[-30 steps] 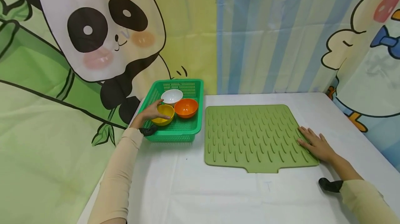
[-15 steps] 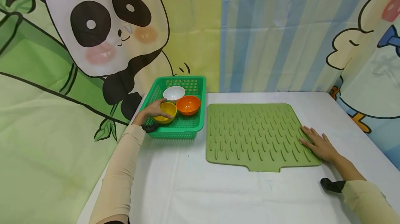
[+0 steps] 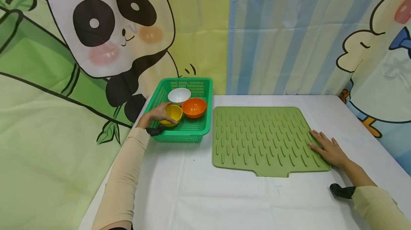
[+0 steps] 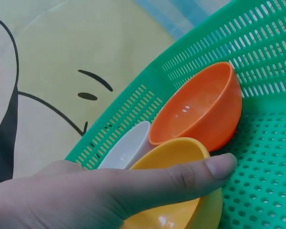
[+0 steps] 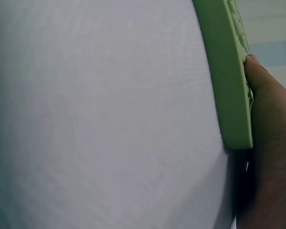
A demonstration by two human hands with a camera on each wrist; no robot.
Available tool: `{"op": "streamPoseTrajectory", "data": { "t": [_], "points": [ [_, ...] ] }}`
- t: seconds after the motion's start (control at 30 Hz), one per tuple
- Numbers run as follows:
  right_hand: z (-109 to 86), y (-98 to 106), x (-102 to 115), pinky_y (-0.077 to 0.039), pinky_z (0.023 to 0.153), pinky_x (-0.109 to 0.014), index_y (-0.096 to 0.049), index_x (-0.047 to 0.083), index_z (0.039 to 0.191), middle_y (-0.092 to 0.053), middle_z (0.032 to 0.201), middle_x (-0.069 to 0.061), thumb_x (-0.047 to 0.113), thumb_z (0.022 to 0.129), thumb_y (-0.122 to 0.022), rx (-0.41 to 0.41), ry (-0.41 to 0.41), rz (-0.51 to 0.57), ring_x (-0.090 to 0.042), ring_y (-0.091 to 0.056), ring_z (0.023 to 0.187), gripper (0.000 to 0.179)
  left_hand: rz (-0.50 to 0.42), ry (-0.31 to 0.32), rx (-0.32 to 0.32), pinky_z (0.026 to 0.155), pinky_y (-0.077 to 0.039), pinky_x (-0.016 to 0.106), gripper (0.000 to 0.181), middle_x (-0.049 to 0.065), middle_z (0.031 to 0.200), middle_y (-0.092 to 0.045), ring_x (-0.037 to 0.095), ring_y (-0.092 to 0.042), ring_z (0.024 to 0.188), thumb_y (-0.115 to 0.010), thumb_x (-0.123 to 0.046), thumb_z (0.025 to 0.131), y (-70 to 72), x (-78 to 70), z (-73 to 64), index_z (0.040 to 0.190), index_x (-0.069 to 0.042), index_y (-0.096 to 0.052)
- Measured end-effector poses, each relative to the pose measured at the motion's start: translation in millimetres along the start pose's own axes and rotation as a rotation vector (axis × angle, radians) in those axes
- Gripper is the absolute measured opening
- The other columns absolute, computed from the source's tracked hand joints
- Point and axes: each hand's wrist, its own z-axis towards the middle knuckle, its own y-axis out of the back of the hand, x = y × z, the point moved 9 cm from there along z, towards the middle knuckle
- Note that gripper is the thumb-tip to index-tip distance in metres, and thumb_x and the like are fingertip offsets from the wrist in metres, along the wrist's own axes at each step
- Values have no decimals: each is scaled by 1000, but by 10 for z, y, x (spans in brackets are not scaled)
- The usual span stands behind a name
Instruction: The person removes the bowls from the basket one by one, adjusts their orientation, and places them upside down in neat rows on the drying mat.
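Note:
In the head view, my left hand [image 3: 159, 113] reaches into the green basket [image 3: 207, 116] and holds a yellow bowl [image 3: 174, 112]. Its thumb [image 4: 190, 179] crosses the near side of this bowl in the left wrist view; the fingertips on the far side are hidden there. Against the yellow bowl's far side stand a white bowl [image 3: 179, 95] and an orange bowl [image 3: 194, 107], both inside the basket. My right hand [image 3: 330, 151] rests with fairly straight fingers on the right edge of a green ridged mat [image 3: 257, 137].
A white cloth [image 3: 224, 201] covers the table under the mat and basket. Behind it hangs a printed curtain with a panda [image 3: 106, 19] and blue stripes. A black strap piece [image 3: 341, 190] shows at the right wrist.
The left thumb and fingers have closed in on the yellow bowl. The whole head view has shifted slightly. My right hand stays on the mat.

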Motion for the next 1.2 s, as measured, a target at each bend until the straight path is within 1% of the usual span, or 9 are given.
{"op": "streamPoseTrajectory", "data": {
  "t": [0.13,0.27,0.43,0.5,0.57,0.67,0.8,0.97,1.2],
  "points": [
    [-9,-12,-25,13,99,-64,-13,2,147,-15,146,-30,31,97,-45,-5,-7,-1,-46,-2,134,66,24,-19,-1,97,-34,51,108,25,133,-33,36,-37,113,-83,-34,66,31,-38,33,143,7,-19],
    [-16,-21,-30,12,99,-64,-13,2,147,-15,146,-30,31,97,-45,-10,-12,0,-47,-2,134,66,-24,-50,-10,95,-37,50,99,24,133,-36,36,-39,112,-83,-30,67,70,-74,83,140,7,-27],
    [-17,-14,-26,12,99,-64,-14,2,147,-16,145,-30,30,97,-46,-15,-15,5,-47,-3,134,65,-85,-35,-25,100,-32,50,91,19,141,-33,35,-33,122,-82,-30,69,170,-59,135,140,0,-34],
    [-19,-14,-27,12,99,-64,-14,2,147,-17,145,-31,30,97,-46,-14,-14,9,-47,-3,134,65,-100,-58,-3,103,-28,51,88,16,142,-34,36,-29,128,-82,-30,69,219,-87,135,140,-4,-35],
    [-23,-18,-29,12,99,-64,-15,2,147,-17,145,-31,30,97,-46,-12,-14,13,-46,-3,134,65,-112,-95,45,104,-25,53,83,18,142,-35,37,-26,130,-80,-26,72,277,-211,80,139,-2,-37],
    [-34,-31,-42,12,100,-63,-15,2,147,-17,145,-31,30,97,-46,-9,-18,12,-46,-3,134,65,-134,-138,126,104,-23,55,76,21,140,-37,39,-28,130,-79,-19,74,306,-267,42,136,0,-41],
    [-35,-17,-44,11,101,-62,-14,3,147,-17,145,-31,32,97,-45,4,-31,-12,-45,-4,135,65,-134,-150,183,105,-20,55,76,19,142,-35,38,-26,131,-79,-14,73,269,-161,55,138,-2,-40],
    [-20,45,-27,11,101,-62,-14,3,147,-18,144,-32,32,97,-45,3,-35,-21,-44,-3,135,66,-94,-180,203,105,-19,57,86,16,144,-33,38,-22,133,-82,-19,70,203,-180,77,141,-5,-35],
    [24,12,-41,11,102,-60,-14,5,148,-18,144,-31,34,97,-45,15,-49,-19,-44,-4,135,66,7,-179,222,98,-31,56,92,20,142,-33,39,-34,120,-84,-28,67,78,-83,114,142,-7,-34]
  ]
}}
